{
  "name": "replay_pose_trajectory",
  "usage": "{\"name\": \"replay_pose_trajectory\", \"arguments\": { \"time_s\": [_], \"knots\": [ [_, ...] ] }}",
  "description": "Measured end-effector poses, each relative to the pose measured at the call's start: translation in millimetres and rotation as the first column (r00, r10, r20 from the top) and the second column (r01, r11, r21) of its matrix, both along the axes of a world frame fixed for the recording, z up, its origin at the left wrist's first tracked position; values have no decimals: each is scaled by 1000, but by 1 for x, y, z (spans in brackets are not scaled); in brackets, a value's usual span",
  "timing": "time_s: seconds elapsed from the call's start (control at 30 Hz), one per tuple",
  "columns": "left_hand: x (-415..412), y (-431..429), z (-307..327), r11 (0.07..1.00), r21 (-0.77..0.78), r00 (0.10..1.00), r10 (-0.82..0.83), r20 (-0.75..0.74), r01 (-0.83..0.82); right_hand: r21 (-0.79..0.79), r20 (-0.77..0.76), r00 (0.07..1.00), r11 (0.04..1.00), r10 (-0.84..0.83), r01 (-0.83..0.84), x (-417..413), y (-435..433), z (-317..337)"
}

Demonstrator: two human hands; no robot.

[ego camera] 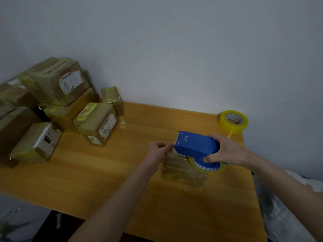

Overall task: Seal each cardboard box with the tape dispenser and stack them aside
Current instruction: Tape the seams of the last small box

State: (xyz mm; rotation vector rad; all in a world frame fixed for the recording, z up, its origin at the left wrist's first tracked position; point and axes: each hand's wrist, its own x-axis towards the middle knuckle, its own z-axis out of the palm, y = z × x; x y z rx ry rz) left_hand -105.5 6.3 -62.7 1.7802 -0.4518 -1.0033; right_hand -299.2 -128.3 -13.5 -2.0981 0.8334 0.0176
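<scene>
At the table's point(104, 175) near right | your left hand point(158, 149) is curled, pinching the front lip of the blue tape dispenser point(195, 145) | your right hand point(225, 151) grips its rear | cardboard box point(181, 172) beneath, half hidden | dispenser lettering too blurred to read | farther: spare tape roll point(233, 121) by the wall | sealed boxes point(57, 95) piled far left, cut off, labels illegible

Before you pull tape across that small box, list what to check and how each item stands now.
1. Right hand grips the tape dispenser: ok.
2. Left hand pinches the tape end at the dispenser's front edge: ok.
3. Small box rests on the table beneath the dispenser: ok.
4. Box flaps shut: cannot tell, the top is mostly hidden.
5. Tape roll loaded on the dispenser: ok.
</scene>
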Motion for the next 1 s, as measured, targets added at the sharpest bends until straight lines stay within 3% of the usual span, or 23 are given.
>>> {"name": "replay_pose_trajectory", "arguments": {
  "time_s": [0.3,0.67,0.9,1.0],
  "knots": [
    [16,6,-7,999,30,996,39,85,-41,-154,-65,995,984,78,-87,15,-3,9],
    [31,22,-30,991,105,992,75,103,-86,-190,-198,972,968,126,-164,4,-9,17],
    [20,12,-48,979,139,984,132,120,-149,-253,-245,967,958,72,-135,8,-6,10],
    [18,7,-55,980,173,992,88,87,-102,-266,-255,965,956,57,-126,13,-5,9]
  ]
}}
